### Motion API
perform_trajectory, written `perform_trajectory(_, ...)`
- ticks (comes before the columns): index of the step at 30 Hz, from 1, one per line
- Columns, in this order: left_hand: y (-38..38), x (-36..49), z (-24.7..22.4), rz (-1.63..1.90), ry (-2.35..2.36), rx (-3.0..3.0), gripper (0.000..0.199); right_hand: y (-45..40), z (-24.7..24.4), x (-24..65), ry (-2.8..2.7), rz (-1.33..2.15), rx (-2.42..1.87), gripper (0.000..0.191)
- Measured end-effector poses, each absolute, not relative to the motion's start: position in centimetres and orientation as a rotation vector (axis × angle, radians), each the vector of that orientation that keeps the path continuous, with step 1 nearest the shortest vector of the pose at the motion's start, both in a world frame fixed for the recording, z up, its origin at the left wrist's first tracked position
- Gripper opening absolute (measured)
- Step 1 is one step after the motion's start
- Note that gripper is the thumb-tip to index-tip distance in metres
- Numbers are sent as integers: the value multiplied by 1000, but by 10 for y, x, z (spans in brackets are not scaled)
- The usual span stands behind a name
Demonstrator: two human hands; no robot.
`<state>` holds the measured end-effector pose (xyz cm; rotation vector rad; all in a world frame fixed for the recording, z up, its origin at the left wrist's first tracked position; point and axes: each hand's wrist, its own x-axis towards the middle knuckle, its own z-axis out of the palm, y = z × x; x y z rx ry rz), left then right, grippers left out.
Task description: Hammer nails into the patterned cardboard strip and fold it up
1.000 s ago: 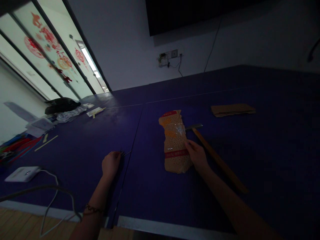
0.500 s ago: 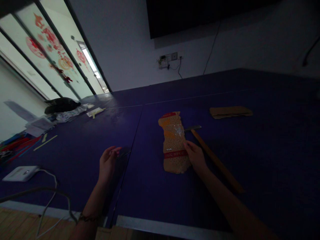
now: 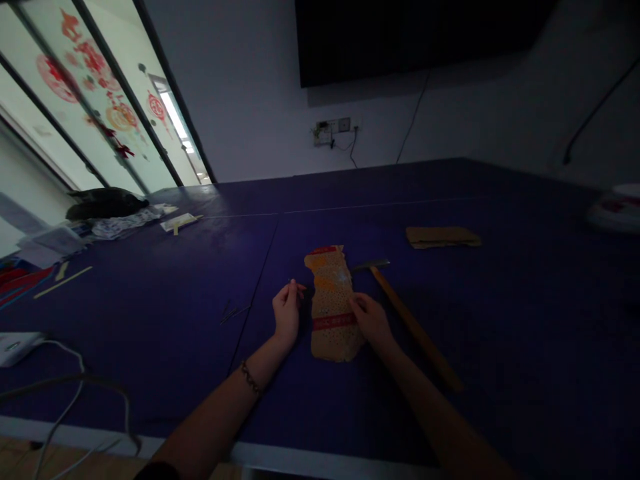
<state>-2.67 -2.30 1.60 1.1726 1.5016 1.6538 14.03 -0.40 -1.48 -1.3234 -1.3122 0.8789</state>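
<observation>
A torn piece of brown cardboard (image 3: 333,340) with red tape bands and many small holes lies on the blue table. My right hand (image 3: 371,321) pinches its right edge. My left hand (image 3: 287,312) is just left of the cardboard, thumb and fingers pressed together; whatever is between them is too small to make out. Several thin dark nail-like pieces (image 3: 235,312) lie on the table to the left. Beyond my right hand rests a hammer (image 3: 415,327), its wooden handle slanting toward me and its metal head beside the cardboard.
Farther right lies a folded piece of cardboard (image 3: 443,237). A white device (image 3: 20,347) with cables sits at the left edge. Behind it are pale strips (image 3: 63,283), plastic bags and a black bag (image 3: 105,202). A seam runs across the blue table (image 3: 525,320).
My left hand has moved right, from near the thin pieces to beside the cardboard. My right hand keeps its hold on the cardboard's edge. The view has shifted slightly.
</observation>
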Motion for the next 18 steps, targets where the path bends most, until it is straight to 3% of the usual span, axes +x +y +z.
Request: perform_trajectory(18,-40,-17,11,1500,1312,1351,32,-18,-9,135,-1284,1001,-1278,25)
